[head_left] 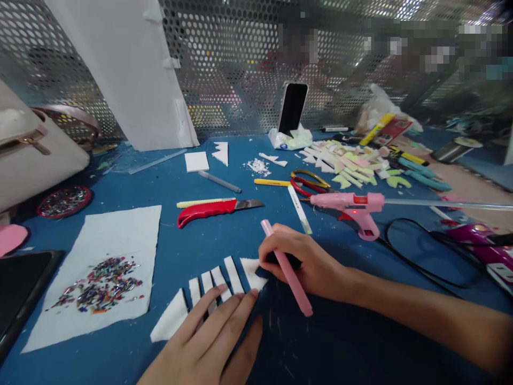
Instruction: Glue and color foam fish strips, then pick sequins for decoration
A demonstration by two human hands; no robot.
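The right hand (294, 250) grips a pink marker (293, 283) by a white piece (250, 271). Nearer left, the left hand (210, 342) rests unclenched across white strips (233, 274).

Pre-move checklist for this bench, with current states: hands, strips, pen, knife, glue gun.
1. Left hand on the white strips: ok, fingers lie over their near ends.
2. Pink pen held by the right hand: ok.
3. Pen uncapped: cannot tell.
4. Knife apart from both hands: ok, it lies beyond them.
5. Knife blade covered: not ok, it is bare.
6. Glue gun off: not ok, probably on; its red light shows.
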